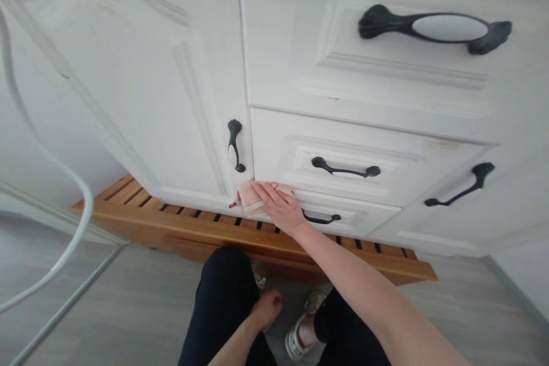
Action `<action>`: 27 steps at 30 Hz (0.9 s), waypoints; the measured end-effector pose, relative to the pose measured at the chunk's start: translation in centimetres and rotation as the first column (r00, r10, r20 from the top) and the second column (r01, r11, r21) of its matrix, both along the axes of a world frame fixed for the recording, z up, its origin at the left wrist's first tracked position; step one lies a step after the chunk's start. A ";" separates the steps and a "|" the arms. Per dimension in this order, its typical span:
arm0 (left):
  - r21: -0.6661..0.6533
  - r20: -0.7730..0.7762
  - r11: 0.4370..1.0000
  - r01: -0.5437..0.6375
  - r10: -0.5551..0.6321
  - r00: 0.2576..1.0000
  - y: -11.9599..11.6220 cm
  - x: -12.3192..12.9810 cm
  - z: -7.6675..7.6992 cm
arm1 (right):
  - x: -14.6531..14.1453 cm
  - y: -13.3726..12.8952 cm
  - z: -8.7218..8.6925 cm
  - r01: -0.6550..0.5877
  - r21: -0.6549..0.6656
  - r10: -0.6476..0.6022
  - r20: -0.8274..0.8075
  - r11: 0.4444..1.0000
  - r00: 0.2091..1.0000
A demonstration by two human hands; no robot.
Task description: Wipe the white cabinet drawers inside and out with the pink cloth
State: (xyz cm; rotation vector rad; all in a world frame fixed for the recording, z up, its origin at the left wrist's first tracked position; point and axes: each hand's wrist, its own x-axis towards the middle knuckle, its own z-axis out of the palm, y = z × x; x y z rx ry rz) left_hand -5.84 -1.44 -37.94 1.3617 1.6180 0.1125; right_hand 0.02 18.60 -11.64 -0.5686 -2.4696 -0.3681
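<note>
My right hand point(281, 206) presses a folded pink cloth point(252, 197) against the lower front of a white cabinet point(201, 68). The cloth lies over the seam between the left door and the lower drawers. Just left of it, a small red mark point(232, 205) shows at the bottom of the door. Beside my right hand is the dark handle point(321, 218) of the lowest drawer. My left hand point(266, 306) hangs between my knees, its fingers curled in, and I see nothing in it.
A slatted wooden bench point(193, 234) runs along the cabinet's foot, in front of my knees. Dark handles with white insets, such as the large upper one point(446, 28), stick out from the fronts. A white cable point(81, 200) loops down at the left over the grey floor point(141, 309).
</note>
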 end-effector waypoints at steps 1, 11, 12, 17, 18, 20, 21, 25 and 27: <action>-0.004 0.005 1.000 -0.004 0.004 1.000 0.1 0.1 -0.1 | 0.1 -0.1 -1.0 -0.026 -0.009 0.026 0.042 1.000 0.999; 0.006 0.044 1.000 0.015 -0.016 0.999 0.0 0.2 -0.7 | 0.3 -0.4 -2.6 -0.113 -0.029 0.117 0.170 0.993 0.979; 0.003 0.049 1.000 0.015 -0.015 0.999 0.2 0.3 -0.8 | -0.1 -0.4 -1.6 -0.107 -0.028 0.110 0.136 0.994 0.985; -0.018 0.026 1.000 0.006 -0.006 1.000 0.7 0.2 -1.1 | -0.3 0.0 -0.9 -0.074 -0.067 0.078 0.061 0.995 0.995; -0.018 0.019 1.000 0.003 -0.003 1.000 0.6 0.1 -1.1 | 0.0 0.0 -1.9 -0.086 -0.078 0.091 0.066 0.993 0.994; -0.013 0.007 1.000 -0.004 0.004 1.000 0.3 -0.1 -1.2 | 0.5 -0.1 -4.4 -0.115 -0.084 0.122 0.079 0.990 0.989; -0.007 0.003 1.000 -0.006 0.006 1.000 0.1 -0.1 -1.3 | 0.7 -0.1 -5.5 -0.126 -0.082 0.132 0.084 0.989 0.988; 0.004 0.011 1.000 0.019 -0.019 1.000 -0.5 -0.2 -1.4 | 0.2 -0.4 -6.7 -0.122 -0.054 0.126 0.073 0.991 0.989; -0.010 0.014 0.999 0.043 -0.043 0.999 -0.4 -0.2 -1.4 | -0.1 -0.2 -5.4 -0.095 0.009 0.094 0.045 0.995 0.995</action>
